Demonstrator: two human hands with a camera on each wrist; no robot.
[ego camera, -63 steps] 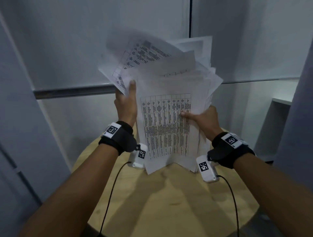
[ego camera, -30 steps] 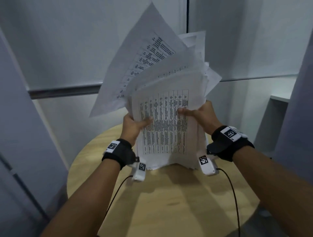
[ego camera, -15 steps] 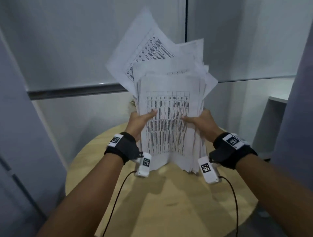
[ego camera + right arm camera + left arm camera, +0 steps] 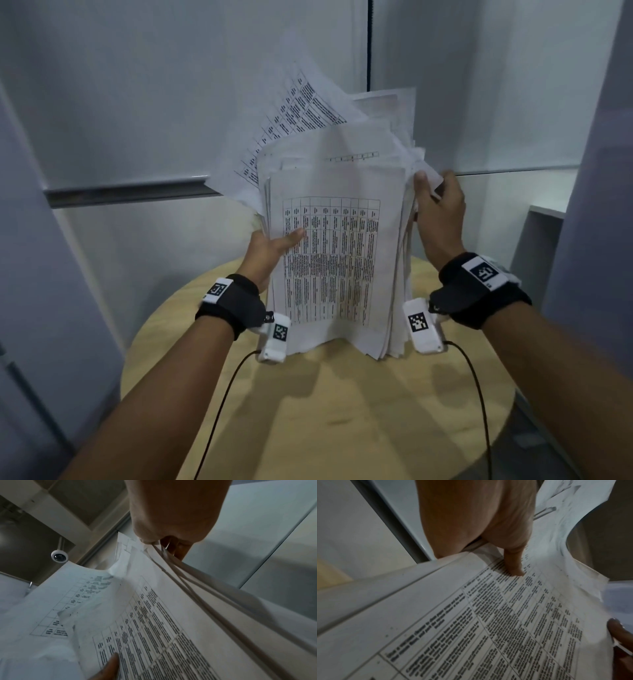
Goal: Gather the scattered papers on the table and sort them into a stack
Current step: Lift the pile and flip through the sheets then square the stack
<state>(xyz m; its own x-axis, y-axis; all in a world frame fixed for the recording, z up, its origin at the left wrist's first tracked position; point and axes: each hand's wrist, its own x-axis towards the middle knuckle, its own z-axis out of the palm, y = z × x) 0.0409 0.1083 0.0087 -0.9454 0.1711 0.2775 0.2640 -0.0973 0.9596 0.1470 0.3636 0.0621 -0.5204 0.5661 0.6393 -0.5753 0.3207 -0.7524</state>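
Head: left hand (image 4: 270, 251), right hand (image 4: 442, 214) grip upright papers (image 4: 339, 178); bottom edges touch table (image 4: 342, 428)

Printed tables on the papers (image 4: 335, 260) are unreadable.

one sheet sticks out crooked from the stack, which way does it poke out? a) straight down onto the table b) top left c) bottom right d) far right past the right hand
b: the tilted sheet fans out past the top left of the stack, above the left hand.
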